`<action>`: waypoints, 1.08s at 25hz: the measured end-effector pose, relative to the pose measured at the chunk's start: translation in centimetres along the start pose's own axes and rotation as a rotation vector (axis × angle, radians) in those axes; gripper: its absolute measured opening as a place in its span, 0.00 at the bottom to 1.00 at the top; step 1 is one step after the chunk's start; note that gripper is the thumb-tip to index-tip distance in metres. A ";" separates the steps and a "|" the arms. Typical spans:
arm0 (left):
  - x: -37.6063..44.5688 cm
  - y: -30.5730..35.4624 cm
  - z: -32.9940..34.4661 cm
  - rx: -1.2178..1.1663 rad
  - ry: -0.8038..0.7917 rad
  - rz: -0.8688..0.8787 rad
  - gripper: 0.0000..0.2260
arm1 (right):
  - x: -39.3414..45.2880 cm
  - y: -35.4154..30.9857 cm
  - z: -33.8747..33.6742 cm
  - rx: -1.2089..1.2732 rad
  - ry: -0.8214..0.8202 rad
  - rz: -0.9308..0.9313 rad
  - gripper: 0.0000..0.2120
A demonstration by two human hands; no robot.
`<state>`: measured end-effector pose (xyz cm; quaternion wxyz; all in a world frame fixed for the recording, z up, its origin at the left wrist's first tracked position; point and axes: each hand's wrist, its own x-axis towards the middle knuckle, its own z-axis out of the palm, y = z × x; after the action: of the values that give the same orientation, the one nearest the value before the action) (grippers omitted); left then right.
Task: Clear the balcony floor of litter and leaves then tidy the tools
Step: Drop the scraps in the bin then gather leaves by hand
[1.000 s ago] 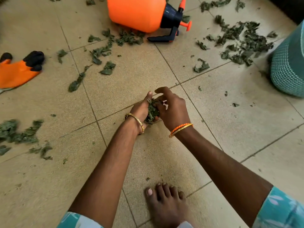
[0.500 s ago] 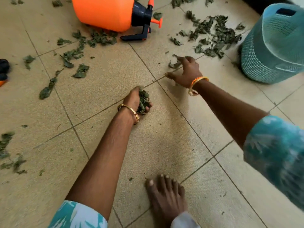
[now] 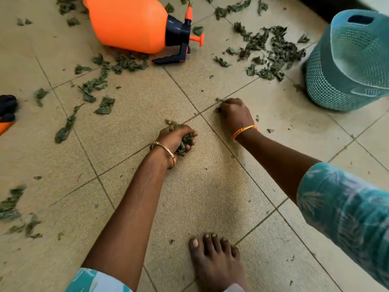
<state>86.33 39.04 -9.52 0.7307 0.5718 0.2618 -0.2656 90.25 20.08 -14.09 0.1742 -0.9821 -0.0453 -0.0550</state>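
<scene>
Head view, looking down at a tiled floor (image 3: 210, 186): the left hand (image 3: 175, 138) curls round a clump of leaves (image 3: 185, 144), gripping it just above the tiles at the centre of the scene, with green bits poking out between the fingers and past the far edge of the fist. A gold bangle (image 3: 166, 150) sits on that wrist. To the right and a little farther, the right hand (image 3: 235, 112) lies knuckles-up on a tile joint, its fingers curled under; a few leaf scraps (image 3: 217, 109) show at its fingertips, but whether it pinches them or only rests on them I cannot tell, since the fingertips are hidden beneath the hand. An orange thread band (image 3: 245, 131) circles that wrist.

More loose leaves lie scattered: a dense patch (image 3: 271, 51) at the far right, a trail (image 3: 99, 85) at the far left, and a blurred heap (image 3: 12, 205) cut by the left edge. An orange sprayer (image 3: 128, 22) lies on its side at the far centre, its dark pump head and handle pointing right, its top cut off by the frame. A teal mesh basket (image 3: 345, 66) stands at the far right, partly out of view. At the left edge only a black and orange sliver of a glove (image 3: 7, 112) shows. A bare foot (image 3: 214, 264) rests on the near tiles, and patterned teal sleeves (image 3: 347, 209) cover the upper arms.
</scene>
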 end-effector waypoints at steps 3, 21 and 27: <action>-0.8 -0.9 0.5 0.014 0.005 -0.032 0.03 | -1.4 -1.4 -1.7 0.232 0.021 0.186 0.07; -7.2 7.2 10.8 0.629 0.028 -0.011 0.10 | -8.6 6.8 -10.8 0.040 -0.334 0.205 0.34; -3.2 3.5 9.2 0.433 0.287 -0.027 0.08 | -8.4 4.5 -4.5 0.054 -0.267 0.256 0.40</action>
<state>87.14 31.12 -2.95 0.5431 0.7432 0.3074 -0.2413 81.97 13.71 -12.50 0.1987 -0.9734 0.0557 0.0997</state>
